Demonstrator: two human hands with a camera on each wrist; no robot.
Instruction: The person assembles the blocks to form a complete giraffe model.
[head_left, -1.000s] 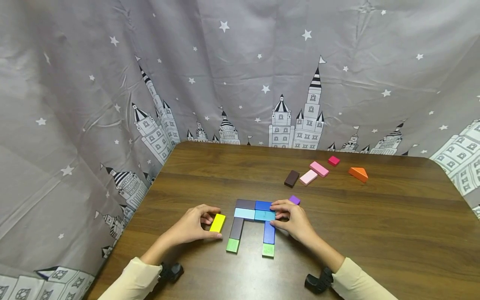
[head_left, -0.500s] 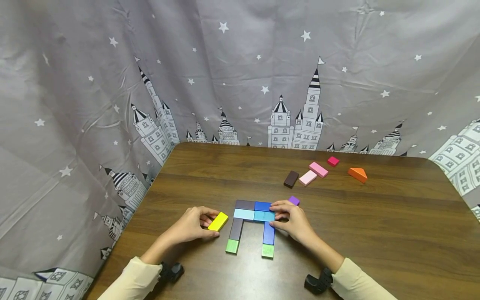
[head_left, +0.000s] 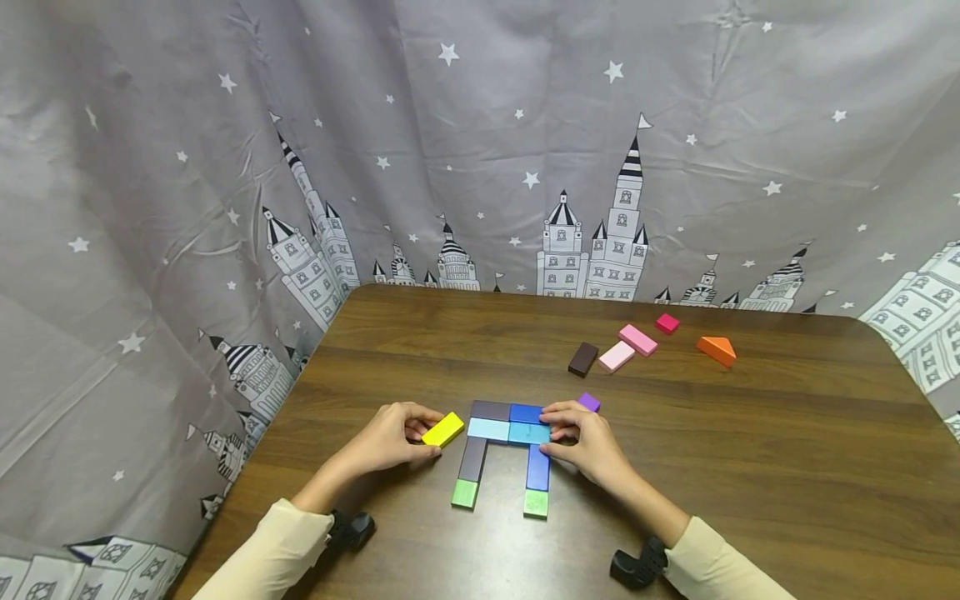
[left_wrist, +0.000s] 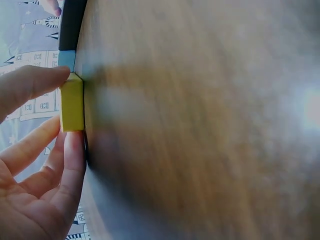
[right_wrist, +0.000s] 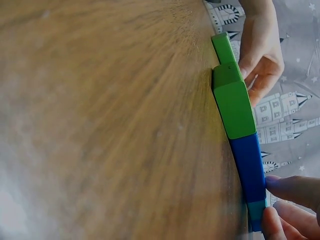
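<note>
My left hand (head_left: 393, 437) pinches a yellow rectangular block (head_left: 443, 430) between thumb and fingers, left of the arrangement of flat blocks. In the left wrist view the yellow block (left_wrist: 73, 104) lies low by the tabletop. My right hand (head_left: 592, 437) curls at the arrangement's right end, fingertips on the dark blue block (head_left: 527, 413) and thumb by the turquoise block (head_left: 528, 432). Left of these lie a dark grey block (head_left: 491, 410) and a pale blue block (head_left: 488, 429). Two legs extend toward me: dark grey (head_left: 472, 458) and blue (head_left: 537, 467), each ending in a green block (head_left: 464, 493).
A purple block (head_left: 589, 402) shows beyond my right hand. Farther back on the wooden table (head_left: 420, 333) lie a dark brown block (head_left: 582, 359), two pink blocks (head_left: 638, 340), a small red block (head_left: 667, 323) and an orange triangular block (head_left: 717, 350). A grey castle-print curtain hangs behind.
My left hand has turned the yellow block clockwise and shifted it slightly away from me, toward the pale blue block's end. The right hand stays in place.
</note>
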